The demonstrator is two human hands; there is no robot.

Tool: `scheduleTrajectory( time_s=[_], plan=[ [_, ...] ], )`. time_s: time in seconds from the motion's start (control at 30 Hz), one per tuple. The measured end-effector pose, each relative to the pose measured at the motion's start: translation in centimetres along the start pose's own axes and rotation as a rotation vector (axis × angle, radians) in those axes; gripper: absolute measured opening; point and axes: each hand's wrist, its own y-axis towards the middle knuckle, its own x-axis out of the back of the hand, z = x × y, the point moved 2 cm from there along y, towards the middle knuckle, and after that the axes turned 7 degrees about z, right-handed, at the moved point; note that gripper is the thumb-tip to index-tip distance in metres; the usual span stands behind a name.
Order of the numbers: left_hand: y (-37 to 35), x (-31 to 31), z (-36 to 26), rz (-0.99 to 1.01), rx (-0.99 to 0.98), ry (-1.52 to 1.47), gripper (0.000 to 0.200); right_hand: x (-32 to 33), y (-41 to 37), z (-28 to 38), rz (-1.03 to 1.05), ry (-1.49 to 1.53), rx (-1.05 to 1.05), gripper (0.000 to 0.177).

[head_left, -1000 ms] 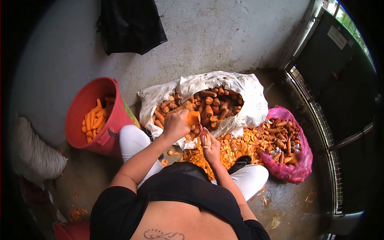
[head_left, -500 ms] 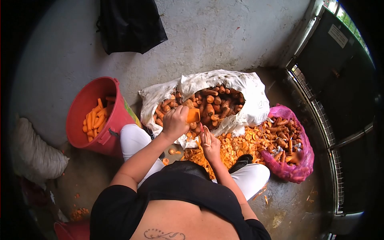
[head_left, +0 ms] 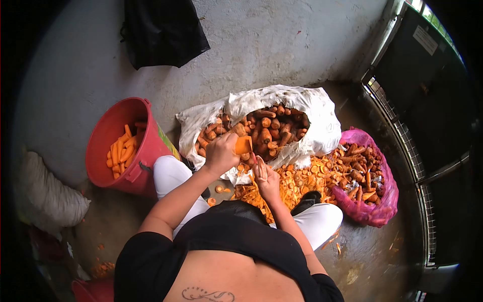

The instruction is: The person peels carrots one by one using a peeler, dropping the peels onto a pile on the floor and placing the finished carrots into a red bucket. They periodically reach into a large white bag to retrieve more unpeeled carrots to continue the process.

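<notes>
Head view: left hand (head_left: 221, 153) wraps a smooth orange carrot (head_left: 243, 145); right hand (head_left: 266, 177) pinches a thin tool (head_left: 255, 162). Lumpy white sack (head_left: 322, 126) sits far on wet grey floor (head_left: 372, 251).

Soft daylight, sharp centre, fisheye bending, dark vignette at edges.

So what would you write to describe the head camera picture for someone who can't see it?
A person's left hand holds a carrot by a white sack of unpeeled carrots, right hand just below it. A red bucket of peeled carrots stands to the left.
</notes>
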Motion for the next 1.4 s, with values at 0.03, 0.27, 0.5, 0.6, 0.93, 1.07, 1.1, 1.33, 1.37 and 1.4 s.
scheduleTrajectory(
  time_s=[0.03,0.27,0.5,0.6,0.93,1.07,1.1,1.33,1.37,1.4],
  plan=[
    [-0.2,-0.2,0.1,-0.015,0.01,0.007,0.023,0.0,0.0,-0.1,0.019,0.02,-0.024,0.033],
    [-0.4,-0.6,-0.1,0.032,0.076,-0.057,0.024,0.2,0.0,0.1,0.031,0.029,-0.006,0.033],
    [-0.5,-0.9,0.0,0.046,0.123,-0.07,0.023,0.5,0.0,0.2,0.033,-0.051,-0.038,0.032],
    [-0.5,-0.7,-0.4,0.031,0.112,-0.11,0.019,0.0,0.2,-0.8,-0.035,-0.055,0.052,0.032],
    [0.1,0.0,-0.1,0.258,0.202,-0.202,0.022,0.3,0.2,-1.0,0.006,-0.048,-0.038,0.036],
    [0.2,-0.1,1.2,0.385,0.196,-0.315,0.025,0.7,0.2,-0.5,0.049,-0.102,-0.068,0.034],
    [0.1,-0.1,1.2,0.398,0.182,-0.352,0.025,0.8,0.1,-0.4,0.067,-0.118,-0.079,0.034],
    [-0.2,-0.5,0.2,0.22,0.13,-0.125,0.025,1.0,0.1,-1.2,0.033,-0.093,-0.055,0.033],
    [0.0,-0.4,0.3,0.271,0.156,-0.175,0.025,1.0,0.2,-1.2,0.025,-0.062,-0.049,0.033],
    [0.0,-0.3,0.3,0.324,0.185,-0.225,0.025,1.0,0.1,-1.3,0.018,-0.03,-0.045,0.033]
  ],
)
